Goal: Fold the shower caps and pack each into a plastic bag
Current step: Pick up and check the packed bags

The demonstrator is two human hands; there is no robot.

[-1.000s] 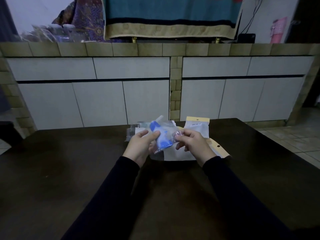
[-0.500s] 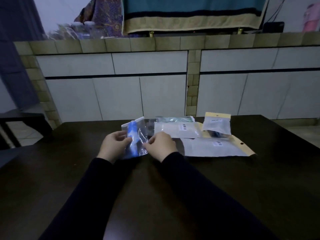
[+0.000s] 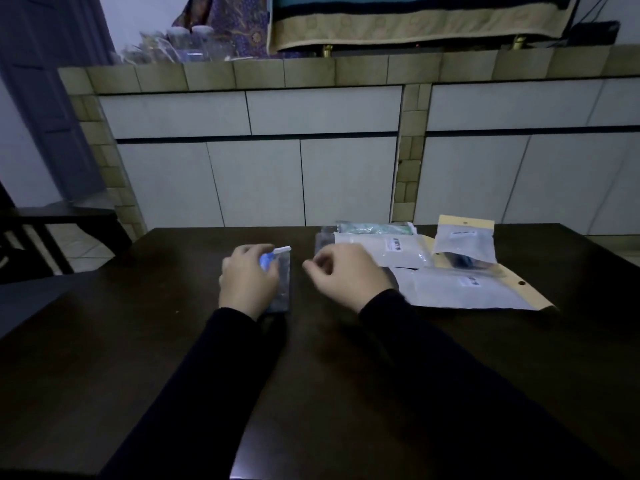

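A clear plastic bag with a folded blue shower cap inside lies flat on the dark table. My left hand rests on top of it and covers most of the cap. My right hand hovers just to the right of the bag, its fingers loosely curled and holding nothing. Behind and right of it lie several flat plastic bags, some with barcode labels and yellow header strips, and a greenish packed one.
A tiled counter with white cabinet doors runs behind the table's far edge. A dark chair or bench stands at the left. Cloths hang above the counter.
The packed bag went from held upright in both hands down to flat on the table at the left. My right hand has let go and drawn away to the right. The camera turned left.
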